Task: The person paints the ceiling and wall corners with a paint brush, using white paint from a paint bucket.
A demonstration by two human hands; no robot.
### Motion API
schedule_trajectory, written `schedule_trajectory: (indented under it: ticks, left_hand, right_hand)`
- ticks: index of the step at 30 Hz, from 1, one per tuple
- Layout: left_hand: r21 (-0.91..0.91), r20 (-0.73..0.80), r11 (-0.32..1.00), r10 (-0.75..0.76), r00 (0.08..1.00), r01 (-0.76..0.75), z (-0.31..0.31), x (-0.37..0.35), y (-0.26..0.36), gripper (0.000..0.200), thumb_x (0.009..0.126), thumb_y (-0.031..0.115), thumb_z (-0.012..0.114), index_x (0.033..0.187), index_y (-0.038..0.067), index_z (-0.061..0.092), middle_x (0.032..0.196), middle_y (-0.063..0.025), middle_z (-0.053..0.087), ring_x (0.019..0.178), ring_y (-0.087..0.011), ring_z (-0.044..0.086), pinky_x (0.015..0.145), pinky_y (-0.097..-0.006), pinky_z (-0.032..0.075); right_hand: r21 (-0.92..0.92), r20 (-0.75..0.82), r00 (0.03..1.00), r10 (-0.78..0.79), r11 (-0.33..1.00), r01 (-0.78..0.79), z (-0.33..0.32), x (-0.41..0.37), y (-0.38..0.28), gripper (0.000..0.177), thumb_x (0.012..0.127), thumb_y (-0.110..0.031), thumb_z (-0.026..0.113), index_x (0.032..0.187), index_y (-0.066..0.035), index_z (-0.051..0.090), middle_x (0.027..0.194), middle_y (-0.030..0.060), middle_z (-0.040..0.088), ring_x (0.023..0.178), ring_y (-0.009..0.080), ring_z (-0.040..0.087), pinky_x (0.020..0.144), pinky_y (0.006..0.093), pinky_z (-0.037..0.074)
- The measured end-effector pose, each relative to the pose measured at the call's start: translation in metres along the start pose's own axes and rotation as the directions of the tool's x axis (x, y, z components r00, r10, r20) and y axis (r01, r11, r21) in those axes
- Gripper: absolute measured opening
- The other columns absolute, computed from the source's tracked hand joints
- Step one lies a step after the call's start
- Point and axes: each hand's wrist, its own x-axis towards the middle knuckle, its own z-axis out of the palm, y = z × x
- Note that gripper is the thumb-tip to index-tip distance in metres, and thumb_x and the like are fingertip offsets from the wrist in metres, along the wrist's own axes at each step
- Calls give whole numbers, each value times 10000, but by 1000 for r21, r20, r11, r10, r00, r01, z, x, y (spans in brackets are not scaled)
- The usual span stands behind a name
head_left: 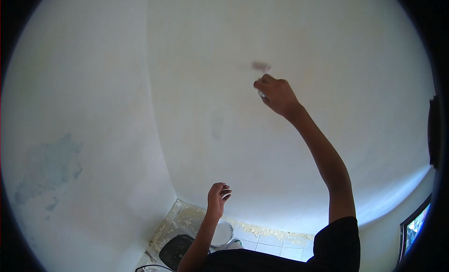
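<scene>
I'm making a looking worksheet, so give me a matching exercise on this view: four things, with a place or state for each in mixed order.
1. Right hand
2. Left hand
3. Blue-grey patch
4. Window

A. On the left wall
B. Lowered, fingers loosely curled
C. Dark-framed, near the lower right edge
D. Raised, gripping a blurred brush

Pairs: 1-D, 2-B, 3-A, 4-C

Blurred reddish tool tip

Tiled floor, flaky edge | white round container | dark rounded object near container
</scene>
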Motion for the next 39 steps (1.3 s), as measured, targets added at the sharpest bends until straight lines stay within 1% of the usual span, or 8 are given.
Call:
schedule_trajectory:
  ticks: [5, 7, 15, 16, 19, 28, 31, 39]
  left_hand:
    - [2, 9, 1000, 4, 1000, -4, 5, -3, 8, 176, 895, 252, 569, 1008, 117, 566, 963, -41, 596, 923, -194, 582, 859, -386, 417]
    - [13, 6, 1000, -1, 1000, 1, 4, -3, 7, 179, 893, 256, 573, 1007, 118, 566, 964, -42, 596, 923, -195, 579, 858, -385, 416]
    - [6, -3, 1000, 28, 1000, -28, 4, -5, 8, 181, 887, 257, 573, 1005, 119, 573, 961, -37, 597, 922, -194, 578, 857, -378, 415]
    - [15, -7, 999, 31, 999, -31, 4, -6, 10, 179, 887, 256, 573, 1004, 120, 574, 961, -36, 598, 923, -193, 578, 857, -375, 415]
    - [9, 0, 998, 57, 998, -57, 5, -8, 12, 170, 890, 253, 571, 998, 122, 576, 961, -33, 598, 923, -192, 579, 859, -374, 417]
    - [16, 3, 999, 38, 999, -38, 2, -12, 16, 183, 879, 256, 593, 1006, 124, 583, 974, -32, 594, 941, -203, 568, 856, -384, 428]
    - [18, -6, 1000, 17, 1000, -17, 1, -12, 16, 175, 889, 250, 578, 1009, 122, 578, 973, -35, 597, 937, -198, 573, 861, -381, 423]
    - [13, -4, 1000, 20, 1000, -20, 0, -12, 15, 181, 895, 249, 569, 1020, 118, 574, 972, -37, 601, 933, -194, 577, 866, -379, 416]
  right_hand:
    - [206, -113, 994, 10, 978, 14, -17, 9, 7, 152, 774, -63, 635, 916, -94, 592, 798, 123, 607, 744, 313, 614, 681, 425, 495]
    - [101, -176, 982, 61, 994, -44, -40, 25, 33, 151, 770, -31, 680, 908, -75, 633, 808, 126, 624, 739, 304, 627, 655, 387, 500]
    - [-331, -481, 870, -108, 941, -66, -96, 20, 79, 223, 767, -58, 640, 981, -125, 637, 891, 80, 634, 769, 243, 655, 623, 361, 546]
    - [-332, -480, 871, -107, 941, -67, -91, 13, 77, 223, 767, -58, 640, 981, -125, 637, 891, 80, 634, 769, 243, 655, 623, 361, 546]
    - [-338, -163, 986, 40, 936, -94, -48, -26, 60, 287, 761, -63, 646, 1035, -146, 648, 1016, 82, 634, 809, 224, 670, 651, 360, 556]
    - [157, 12, 1000, 18, 987, -20, 55, -139, -5, 191, 757, -82, 688, 926, -122, 609, 988, 70, 613, 725, 232, 649, 602, 364, 539]
    - [272, -45, 998, 46, 962, -32, 42, -134, 4, 183, 754, -71, 695, 916, -107, 618, 927, 66, 624, 718, 232, 647, 603, 356, 541]
    - [-7, -504, 856, 117, 990, -139, -9, -96, 48, 161, 759, -5, 689, 891, -87, 645, 1021, 105, 670, 818, 224, 686, 655, 347, 572]
